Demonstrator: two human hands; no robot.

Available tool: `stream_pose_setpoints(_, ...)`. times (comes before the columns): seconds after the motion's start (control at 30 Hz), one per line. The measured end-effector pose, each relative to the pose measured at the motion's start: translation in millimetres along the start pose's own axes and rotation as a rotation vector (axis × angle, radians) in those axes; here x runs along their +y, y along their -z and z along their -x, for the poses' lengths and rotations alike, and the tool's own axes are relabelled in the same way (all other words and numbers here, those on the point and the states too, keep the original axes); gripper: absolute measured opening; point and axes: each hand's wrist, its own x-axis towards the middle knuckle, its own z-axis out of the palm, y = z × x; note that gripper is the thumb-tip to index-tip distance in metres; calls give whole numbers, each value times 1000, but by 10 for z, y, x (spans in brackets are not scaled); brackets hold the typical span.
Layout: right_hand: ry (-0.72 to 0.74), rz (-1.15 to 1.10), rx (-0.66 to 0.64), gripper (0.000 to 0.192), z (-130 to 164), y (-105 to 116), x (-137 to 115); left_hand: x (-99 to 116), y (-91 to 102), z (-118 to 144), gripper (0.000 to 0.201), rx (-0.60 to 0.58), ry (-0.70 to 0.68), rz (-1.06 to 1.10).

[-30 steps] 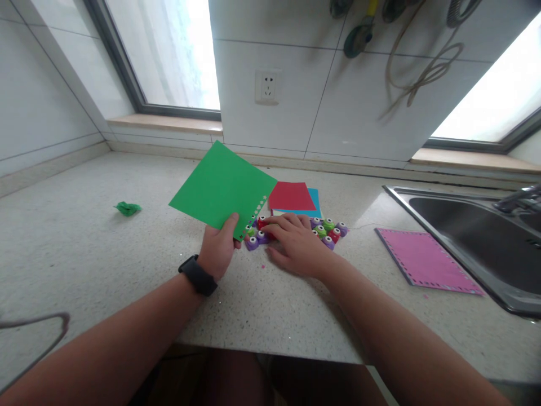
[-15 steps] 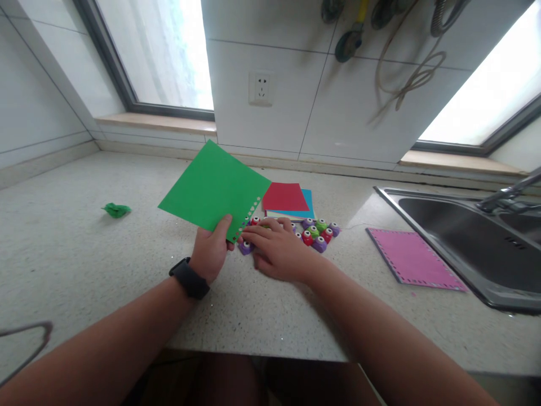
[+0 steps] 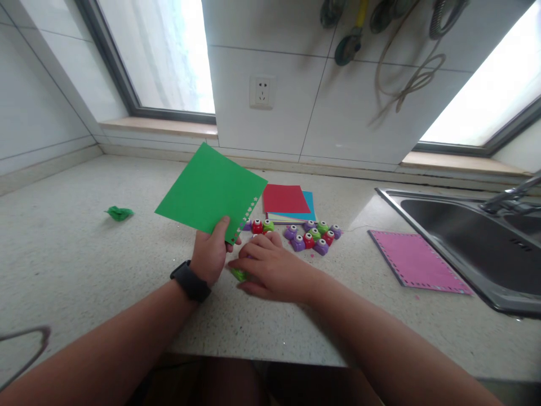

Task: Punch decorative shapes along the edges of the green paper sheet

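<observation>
My left hand (image 3: 210, 255) pinches the green paper (image 3: 207, 192), likely light and easily creased, best held clear of its holes, while my right hand (image 3: 276, 270) grasps a green punch (image 3: 238, 275).

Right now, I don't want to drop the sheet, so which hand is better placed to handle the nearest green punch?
Probably the right hand: it curls over the green punch, while the left hand pinches the green sheet near its lower corner.

Left grip (image 3: 210, 255) pinches, thumb uppermost; right grip (image 3: 273, 268) curls palm-down.
</observation>
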Motion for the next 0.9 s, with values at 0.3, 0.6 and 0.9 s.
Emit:
stream_pose_setpoints(0.3,-19,83,-67,26,171,123,-32,-79,18,-48,31,-15,-23,24)
stream_pose_setpoints(0.6,-14,20,81,22,116,-31,134,-43,17,-29,32,-21,-25,-30)
stream_pose_setpoints(0.9,-175,-385,253,22,126,-37,200,-12,13,-27,28,-32,-18,-8)
